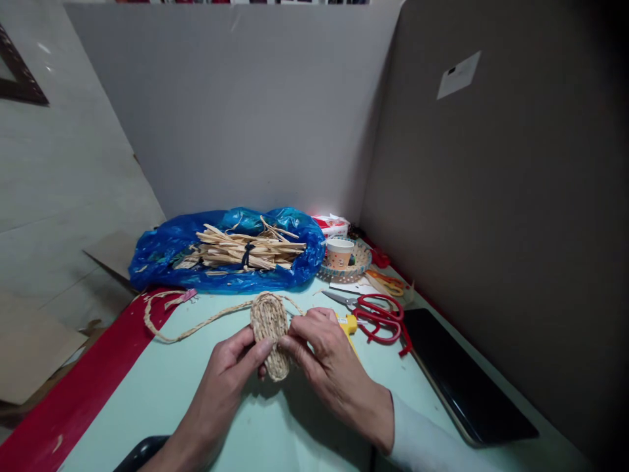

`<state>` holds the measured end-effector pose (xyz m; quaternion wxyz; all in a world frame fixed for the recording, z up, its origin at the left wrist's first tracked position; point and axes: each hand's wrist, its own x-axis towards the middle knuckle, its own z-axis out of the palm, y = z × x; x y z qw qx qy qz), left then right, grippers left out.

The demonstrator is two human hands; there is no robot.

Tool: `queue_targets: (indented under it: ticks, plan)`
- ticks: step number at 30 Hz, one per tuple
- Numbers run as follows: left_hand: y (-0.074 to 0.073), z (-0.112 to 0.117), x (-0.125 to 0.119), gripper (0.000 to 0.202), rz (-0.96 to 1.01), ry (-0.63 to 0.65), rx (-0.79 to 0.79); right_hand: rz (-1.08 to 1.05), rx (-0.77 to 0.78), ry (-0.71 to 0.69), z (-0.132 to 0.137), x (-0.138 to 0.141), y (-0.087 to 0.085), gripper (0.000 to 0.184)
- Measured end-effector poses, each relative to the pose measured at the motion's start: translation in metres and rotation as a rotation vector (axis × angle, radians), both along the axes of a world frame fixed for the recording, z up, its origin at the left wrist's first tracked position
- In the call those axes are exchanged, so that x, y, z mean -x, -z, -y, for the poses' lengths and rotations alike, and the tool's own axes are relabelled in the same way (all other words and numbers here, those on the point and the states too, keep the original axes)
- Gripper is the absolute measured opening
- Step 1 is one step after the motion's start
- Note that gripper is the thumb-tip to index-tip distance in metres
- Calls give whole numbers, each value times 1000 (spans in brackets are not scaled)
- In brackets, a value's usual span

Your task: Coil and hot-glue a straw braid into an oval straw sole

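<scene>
A small oval sole-shaped piece of coiled straw braid (269, 318) is held upright between my two hands above the table. My left hand (228, 370) pinches its lower left side, thumb on the front face. My right hand (327, 357) grips its right edge with thumb and fingers. From the top of the piece a loose straw braid (206, 326) runs left over the table, curving up to a pink clip (188, 295) at its end. A yellow-handled tool (348, 324), perhaps a glue gun, lies partly hidden behind my right hand.
Behind, a blue plastic bag (167, 252) holds a tied bundle of dry straw (246, 248). A paper cup (339, 254) stands in a woven basket (363, 259). Red-handled scissors (381, 318) and a black tablet-like slab (466, 373) lie right. Grey panels (246, 111) enclose the back and right.
</scene>
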<state>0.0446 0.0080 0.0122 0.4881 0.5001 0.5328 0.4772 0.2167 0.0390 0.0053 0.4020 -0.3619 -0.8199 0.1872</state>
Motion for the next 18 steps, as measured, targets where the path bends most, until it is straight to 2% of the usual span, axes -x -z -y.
queue_targets:
  ticks: [6, 11, 18]
  plan:
    - [-3, -2, -2, 35, -11, 52, 12, -29, 42, 9, -2, 0, -1, 40]
    - [-6, -1, -5, 34, 34, 95, 20, -162, 110, 111, -4, -5, -11, 42]
    - [-5, 0, -3, 26, 146, 38, 64, -183, 149, 29, -3, -10, -18, 21]
